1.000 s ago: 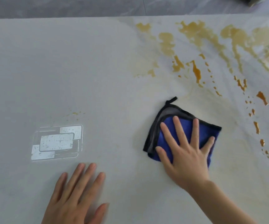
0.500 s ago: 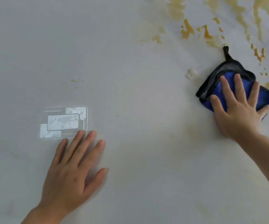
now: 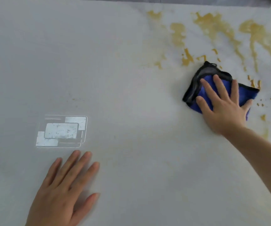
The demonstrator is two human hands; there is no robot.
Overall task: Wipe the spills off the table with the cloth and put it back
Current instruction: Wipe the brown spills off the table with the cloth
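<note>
- A pale table (image 3: pixel 131 79) is seen from above, with a person's two bare hands on it.
- The right hand (image 3: pixel 224 108) lies flat with fingers spread, pressing down on a folded blue cloth (image 3: pixel 250 95) with a dark edge, toward the right side.
- The left hand (image 3: pixel 63 191) rests open and flat near the front left edge, holding nothing, well apart from the cloth.
- Orange-brown spills (image 3: pixel 213 25) spread across the far right of the table; the nearest blotches sit just beyond the cloth's far corner, with small drops to its right.
- The mess lies ahead and to the right of the cloth, so the right hand is far nearer.
- The cloth's long side runs roughly left to right, slightly tilted.
- A silvery rectangular marking (image 3: pixel 61 131) lies just beyond the left fingertips.
</note>
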